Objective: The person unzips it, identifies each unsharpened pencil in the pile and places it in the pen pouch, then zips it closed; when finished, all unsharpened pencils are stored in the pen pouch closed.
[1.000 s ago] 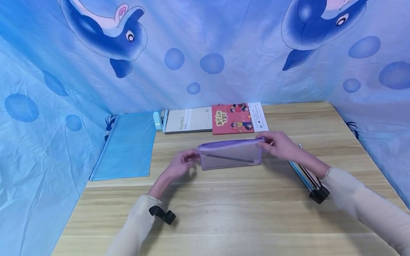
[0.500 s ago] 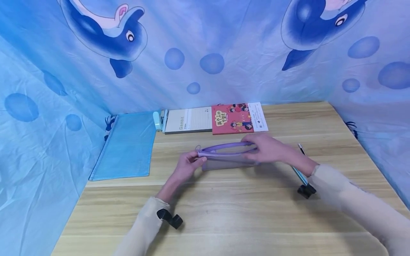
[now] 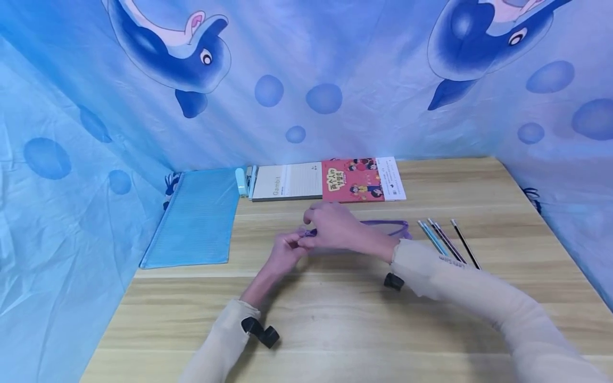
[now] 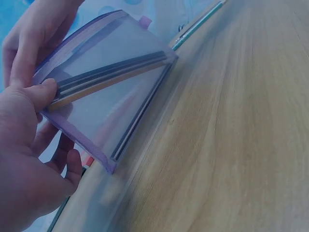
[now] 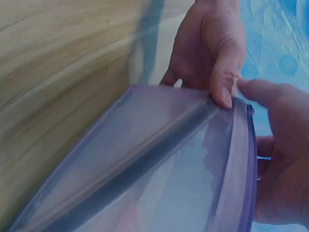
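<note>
A translucent purple mesh zipper pouch (image 3: 383,227) stands on its long edge on the light wooden table (image 3: 335,319), near the middle, its long axis running left to right across the person's front and its zippered edge turned upward. The left hand (image 3: 286,250) pinches the pouch's left end, thumb pressed against the near face and fingers curled behind it, as the left wrist view shows. The right hand (image 3: 335,230) has reached across to that same left end; in the right wrist view its thumb and forefinger are closed together on the top edge at the corner, just beside the left thumb, so both hands meet at one end of the pouch. Through the mesh a few slim pencils (image 4: 108,77) lie inside, running lengthwise along the pouch. To the right of the pouch, four loose pencils (image 3: 442,242) lie side by side on the table, slanting from far-left to near-right. At the far edge of the table a grey notebook (image 3: 286,182) and a red picture book (image 3: 356,179) lie next to each other, with a small light blue stapler (image 3: 241,182) just left of the notebook. A large blue mesh zipper folder (image 3: 196,218) lies flat at the table's left side. A blue dolphin-print cloth (image 3: 306,74) hangs behind and around the table.
</note>
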Demonstrator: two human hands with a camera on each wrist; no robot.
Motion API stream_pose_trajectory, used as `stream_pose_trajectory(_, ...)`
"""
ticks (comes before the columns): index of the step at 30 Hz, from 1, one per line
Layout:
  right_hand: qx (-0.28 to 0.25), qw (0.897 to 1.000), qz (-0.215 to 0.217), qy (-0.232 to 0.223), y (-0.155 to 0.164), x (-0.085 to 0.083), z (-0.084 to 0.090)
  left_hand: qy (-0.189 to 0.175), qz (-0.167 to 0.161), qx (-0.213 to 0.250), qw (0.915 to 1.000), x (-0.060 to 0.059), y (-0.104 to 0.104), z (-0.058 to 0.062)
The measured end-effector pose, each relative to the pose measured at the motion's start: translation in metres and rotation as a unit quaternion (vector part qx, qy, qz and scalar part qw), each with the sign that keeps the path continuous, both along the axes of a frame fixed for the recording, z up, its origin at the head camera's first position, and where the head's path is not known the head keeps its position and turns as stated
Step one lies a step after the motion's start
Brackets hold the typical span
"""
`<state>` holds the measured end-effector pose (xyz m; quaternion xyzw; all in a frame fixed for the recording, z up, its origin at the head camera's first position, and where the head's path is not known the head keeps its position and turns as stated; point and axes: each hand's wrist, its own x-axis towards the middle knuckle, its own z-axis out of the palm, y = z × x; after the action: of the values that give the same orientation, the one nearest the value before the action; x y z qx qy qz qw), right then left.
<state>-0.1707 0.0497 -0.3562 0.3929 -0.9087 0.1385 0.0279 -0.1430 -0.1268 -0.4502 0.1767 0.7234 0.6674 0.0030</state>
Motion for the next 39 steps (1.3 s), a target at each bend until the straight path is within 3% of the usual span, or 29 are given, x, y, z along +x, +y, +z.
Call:
stream_pose_trajectory(7, -0.017, 0.998, 0.034, 0.05, -0.004, 0.005, -0.002, 0.017, -0.008, 0.002, 0.9998, 0.0, 0.005, -0.002)
stream_pose_trajectory(13, -0.104, 0.994, 0.029, -0.01, 0.008, 0.003, -0.001, 0.01, -0.005, -0.018, 0.9998, -0.001, 0.005, 0.001)
stream_pose_trajectory(19, -0.107, 0.993, 0.017, -0.055, 0.021, 0.001, -0.001, 0.013, 0.004, -0.002, 0.9999, 0.0, 0.005, 0.007)
stream_pose_trajectory(24, -0.111, 0.993, 0.018, -0.049, 0.029, 0.002, -0.003, 0.025, 0.016, 0.012, 0.9995, -0.001, 0.007, 0.007)
stream_pose_trajectory(29, -0.11, 0.994, 0.002, -0.011, 0.04, 0.0, -0.009, 0.021, 0.044, -0.008, 0.9988, -0.002, 0.008, 0.009)
stream_pose_trajectory(31, -0.109, 0.994, -0.011, 0.002, 0.048, -0.001, -0.012, 0.016, 0.058, -0.023, 0.9979, -0.001, 0.007, 0.012)
stream_pose_trajectory(38, -0.127, 0.991, -0.034, 0.017, 0.095, -0.009, -0.017, 0.003, 0.079, -0.066, 0.9947, 0.009, 0.004, 0.046)
stream_pose_trajectory(39, -0.132, 0.99, -0.036, 0.02, 0.105, -0.011, -0.018, -0.002, 0.083, -0.068, 0.9942, 0.007, 0.001, 0.044)
